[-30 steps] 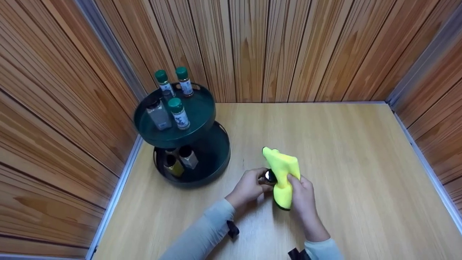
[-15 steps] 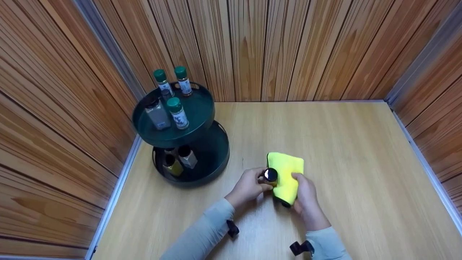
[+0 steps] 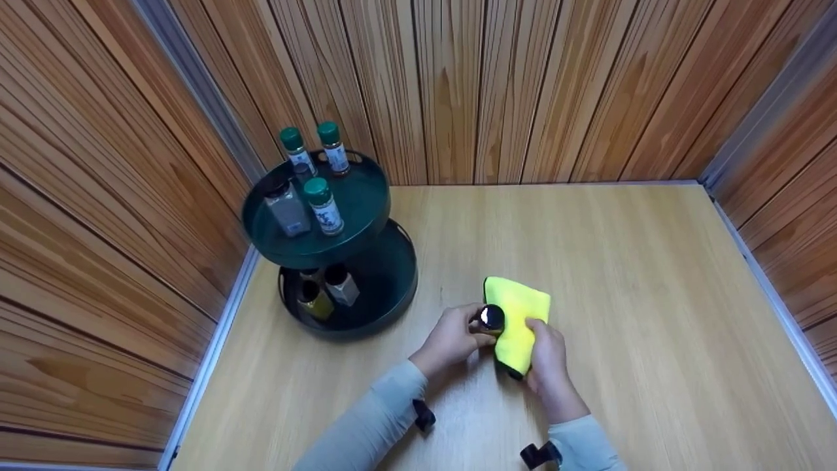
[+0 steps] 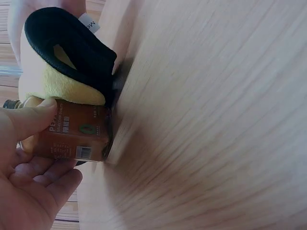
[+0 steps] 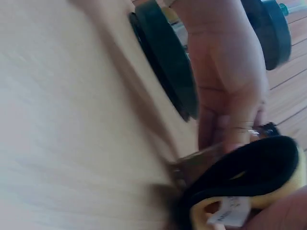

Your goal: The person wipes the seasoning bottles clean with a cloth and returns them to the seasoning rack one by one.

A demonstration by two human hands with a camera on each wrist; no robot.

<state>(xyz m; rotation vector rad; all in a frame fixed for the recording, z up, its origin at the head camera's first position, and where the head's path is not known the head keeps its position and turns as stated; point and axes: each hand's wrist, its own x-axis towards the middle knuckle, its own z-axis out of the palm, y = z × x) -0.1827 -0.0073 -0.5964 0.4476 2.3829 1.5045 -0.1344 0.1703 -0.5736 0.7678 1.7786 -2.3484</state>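
Observation:
A spice jar (image 4: 72, 132) with a black cap, brownish-orange contents and a printed label stands on the table. My left hand (image 3: 451, 333) grips it from the left; in the left wrist view the thumb lies on the label and the fingers go round the far side. My right hand (image 3: 549, 360) holds a bright yellow cloth (image 3: 516, 307) with a dark edging, thumb on top. The folded cloth lies against the jar's right side and covers part of it. A white tag (image 5: 232, 211) on the cloth shows in the right wrist view.
At the left stands a dark green two-tier round rack (image 3: 366, 229). Several jars are on its upper tray, among them a green-capped jar (image 3: 324, 208). Dark-capped jars, such as a clear one (image 3: 343, 286), stand below. Wood-panelled walls (image 3: 451, 91) bound the table.
The cloth was crumpled and partly over the jar's cap; it has since spread flatter beside the jar, and the cap shows fully. My left hand has hardly moved.

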